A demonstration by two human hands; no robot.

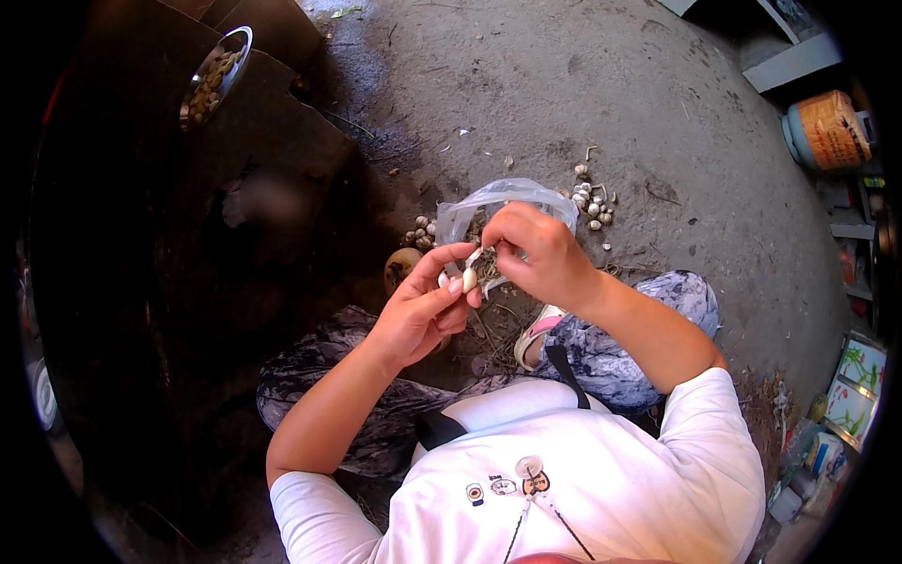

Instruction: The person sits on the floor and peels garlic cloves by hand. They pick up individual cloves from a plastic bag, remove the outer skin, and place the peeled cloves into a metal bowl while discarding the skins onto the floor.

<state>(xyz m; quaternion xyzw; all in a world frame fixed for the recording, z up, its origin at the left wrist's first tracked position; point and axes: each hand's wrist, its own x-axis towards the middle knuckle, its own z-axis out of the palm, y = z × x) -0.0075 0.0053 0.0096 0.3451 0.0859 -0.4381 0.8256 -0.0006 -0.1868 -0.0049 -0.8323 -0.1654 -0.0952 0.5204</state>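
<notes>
My left hand (426, 299) holds peeled-looking garlic cloves (469, 280) between thumb and fingers. A narrow white strip, apparently garlic skin or stem (474, 256), runs up from the cloves. At its upper end my right hand (539, 247) pinches with thumb and forefinger; the exact contact is partly hidden by the fingers. Below both hands a clear plastic bag (518, 189) lies open on the ground with dry scraps in it. Several garlic bulbs (590, 201) lie to the right of the bag, and more garlic bulbs (423, 231) sit to its left.
A shiny metal bowl (242, 67) of small brownish pieces stands at the upper left on a dark surface. A round brownish object (402, 268) is beside my left hand. Concrete floor (676, 106) spreads rightward to an orange-wrapped container (826, 130) and shelving (793, 63).
</notes>
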